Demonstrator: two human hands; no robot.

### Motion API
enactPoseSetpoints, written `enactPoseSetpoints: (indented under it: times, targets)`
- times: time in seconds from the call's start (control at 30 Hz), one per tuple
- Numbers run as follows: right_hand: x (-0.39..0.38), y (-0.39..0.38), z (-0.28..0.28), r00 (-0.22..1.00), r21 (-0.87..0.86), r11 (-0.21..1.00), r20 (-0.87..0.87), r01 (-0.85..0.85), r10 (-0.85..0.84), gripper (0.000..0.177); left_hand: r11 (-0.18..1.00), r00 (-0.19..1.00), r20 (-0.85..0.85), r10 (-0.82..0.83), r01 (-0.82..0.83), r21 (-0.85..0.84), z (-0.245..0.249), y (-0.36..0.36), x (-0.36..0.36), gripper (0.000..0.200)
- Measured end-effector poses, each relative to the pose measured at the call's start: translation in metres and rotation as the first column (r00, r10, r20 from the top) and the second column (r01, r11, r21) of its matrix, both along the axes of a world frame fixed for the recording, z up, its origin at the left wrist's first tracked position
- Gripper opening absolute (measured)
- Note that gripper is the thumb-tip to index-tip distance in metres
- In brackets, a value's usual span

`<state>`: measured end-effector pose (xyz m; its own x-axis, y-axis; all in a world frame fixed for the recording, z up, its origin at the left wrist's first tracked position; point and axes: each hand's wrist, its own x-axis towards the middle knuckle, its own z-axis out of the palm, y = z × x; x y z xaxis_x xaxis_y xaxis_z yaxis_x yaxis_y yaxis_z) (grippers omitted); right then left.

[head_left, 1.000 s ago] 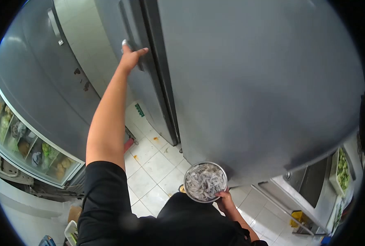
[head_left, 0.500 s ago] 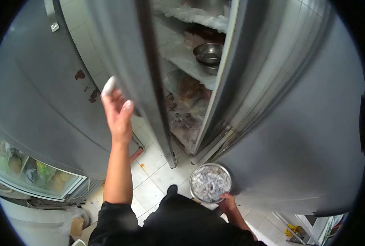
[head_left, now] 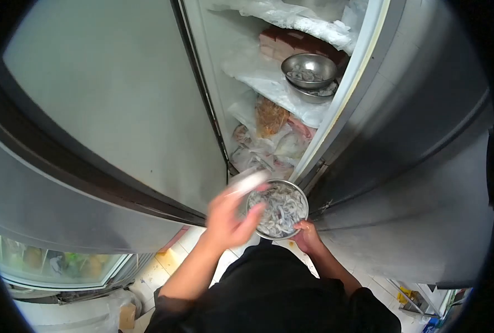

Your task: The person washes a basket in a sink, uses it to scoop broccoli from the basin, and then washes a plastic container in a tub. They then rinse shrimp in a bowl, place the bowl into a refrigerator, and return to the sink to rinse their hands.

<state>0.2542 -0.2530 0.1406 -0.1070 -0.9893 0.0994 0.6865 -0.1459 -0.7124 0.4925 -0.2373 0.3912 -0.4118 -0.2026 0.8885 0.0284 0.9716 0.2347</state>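
My right hand (head_left: 308, 238) grips the lower right rim of a round metal bowl (head_left: 306, 201), its thumb over the edge. Small greyish, curled pieces that look like peeled shrimp (head_left: 283, 213) fill the bowl. Over the bowl's left side is my left hand (head_left: 230, 216), a little blurred, thumb and fingers apart and nothing held. A white wrapping (head_left: 249, 182) covers one of its fingers. Both hands are in front of an open refrigerator, whose door (head_left: 130, 105) stands swung out to the left.
On a middle shelf, two metal bowls (head_left: 309, 69) are stacked beside reddish-brown blocks (head_left: 283, 44). Bagged food (head_left: 272, 116) lies lower down. White plastic (head_left: 280, 97) lines the shelves. A grey cabinet door (head_left: 413, 211) is at right, a glass-topped case (head_left: 58, 261) at lower left.
The refrigerator door has swung wider to the left. My left hand has come off the door side and down to the bowl. The bowl, in my right hand, is closer to the opening.
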Motion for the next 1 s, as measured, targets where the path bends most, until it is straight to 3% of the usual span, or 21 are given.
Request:
enactPoseSetpoints:
  times: [0.03,0.07,0.1,0.13,0.2,0.23,0.33,0.4,0.6,0.73,0.8,1.0]
  targets:
    - [0.003,0.005,0.014,0.998,0.024,1.0,-0.059,0.014,-0.013,0.061,0.986,0.981,0.196,-0.006,-0.027,0.166,-0.014,-0.017,-0.028,0.041]
    - [0.006,0.014,0.021,0.994,0.074,0.997,-0.111,0.03,-0.021,0.061,0.967,0.845,0.526,0.094,-0.203,0.152,-0.023,-0.033,-0.044,0.042]
    - [-0.001,0.007,0.019,0.991,0.098,0.995,-0.132,-0.004,0.016,0.064,0.958,0.613,0.777,0.14,-0.284,0.051,-0.036,-0.053,-0.062,0.051]
    - [-0.004,0.005,0.02,0.986,0.108,0.994,-0.168,0.015,0.004,0.068,0.957,0.622,0.766,0.162,-0.288,0.031,-0.051,-0.063,-0.076,0.051]
    - [0.004,0.018,0.049,0.984,0.132,0.991,-0.179,0.022,0.002,0.071,0.938,0.529,0.785,0.322,-0.293,-0.187,-0.07,-0.062,-0.086,0.067]
    - [-0.003,0.008,0.031,0.992,0.201,0.979,-0.116,-0.021,0.045,0.072,0.936,0.529,0.783,0.327,-0.295,-0.192,-0.068,-0.062,-0.086,0.067]
    - [0.005,0.016,0.047,0.984,0.195,0.981,-0.172,-0.012,0.046,0.072,0.938,0.428,0.847,0.315,-0.277,-0.208,-0.06,-0.059,-0.083,0.081]
    - [0.012,0.034,0.073,0.978,0.177,0.984,-0.207,0.0,0.038,0.073,0.934,0.481,0.825,0.298,-0.326,-0.147,-0.061,-0.057,-0.081,0.093]
    - [0.023,0.046,0.085,0.962,0.149,0.989,-0.27,0.009,0.032,0.079,0.943,0.428,0.879,0.212,-0.326,-0.069,-0.038,-0.041,-0.068,0.111]
    - [0.018,0.044,0.105,0.944,0.166,0.986,-0.328,0.022,0.035,0.086,0.96,0.541,0.827,0.152,-0.28,0.007,-0.043,-0.047,-0.069,0.106]
    - [0.01,0.028,0.113,0.941,0.121,0.992,-0.339,0.048,-0.005,0.088,0.961,0.562,0.824,0.071,-0.259,0.093,-0.037,-0.067,-0.082,0.116]
    - [0.003,0.016,0.116,0.951,0.216,0.976,-0.303,0.003,0.065,0.087,0.946,0.498,0.867,-0.024,-0.269,0.181,-0.007,-0.07,-0.08,0.117]
